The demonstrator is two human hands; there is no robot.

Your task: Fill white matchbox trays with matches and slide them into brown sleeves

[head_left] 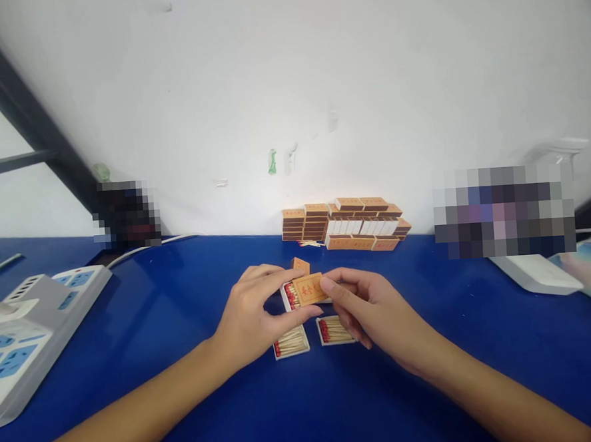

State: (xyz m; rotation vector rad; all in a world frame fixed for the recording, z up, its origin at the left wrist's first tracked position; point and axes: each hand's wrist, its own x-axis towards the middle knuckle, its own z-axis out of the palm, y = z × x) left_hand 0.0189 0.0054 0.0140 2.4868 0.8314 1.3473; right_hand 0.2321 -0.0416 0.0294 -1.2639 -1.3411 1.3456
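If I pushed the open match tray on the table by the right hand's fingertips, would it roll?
Probably not: the match tray has straight sides and lies flat, so it would likely slide. It looks thin-walled, so it's probably light and easily squashed. The matches might spill if it tipped, because the top is open.

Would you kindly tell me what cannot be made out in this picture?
In the head view:
- Right end of the held matchbox: covered by the right hand.
- Far edge of the left match tray: behind the left hand.
- Right end of the right match tray: behind the right hand.
- Part of the power strip: cut off by the left edge.
- Whatever the right pixelated patch covers.
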